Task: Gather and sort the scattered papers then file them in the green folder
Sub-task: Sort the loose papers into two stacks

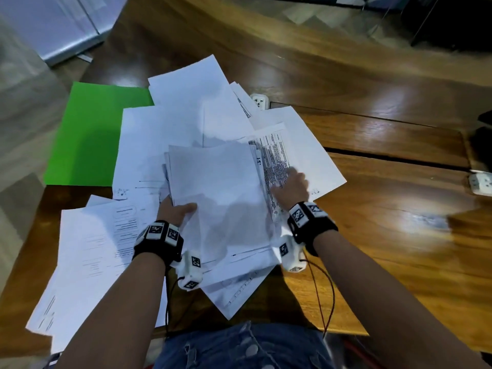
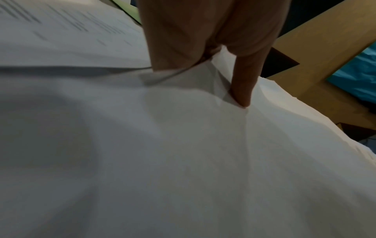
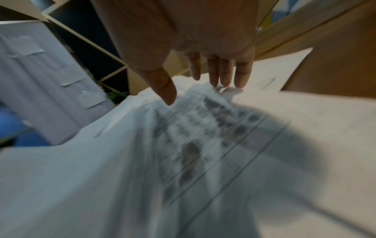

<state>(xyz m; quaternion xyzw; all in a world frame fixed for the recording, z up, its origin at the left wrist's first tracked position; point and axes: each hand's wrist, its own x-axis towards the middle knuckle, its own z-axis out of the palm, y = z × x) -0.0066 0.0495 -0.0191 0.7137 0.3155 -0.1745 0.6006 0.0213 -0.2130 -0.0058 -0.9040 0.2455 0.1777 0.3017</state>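
A stack of white papers (image 1: 218, 187) is lifted in front of me. My left hand (image 1: 174, 210) grips its near left edge, thumb on top; in the left wrist view the thumb (image 2: 243, 90) presses into the top sheet (image 2: 183, 153). My right hand (image 1: 291, 185) lies flat with straight fingers on a printed sheet (image 1: 274, 153) at the stack's right side; the right wrist view shows its fingertips (image 3: 225, 80) touching that sheet (image 3: 203, 136). The green folder (image 1: 90, 137) lies closed at the left, partly under loose papers (image 1: 186, 86). More sheets (image 1: 87, 251) lie at the near left.
The wooden table (image 1: 386, 235) stretches right, with white power sockets (image 1: 259, 101) behind the papers and another socket (image 1: 480, 183) at the right edge. A grey cabinet (image 1: 53, 25) stands on the floor at far left. Wrist camera cables (image 1: 326, 294) hang near the table's front edge.
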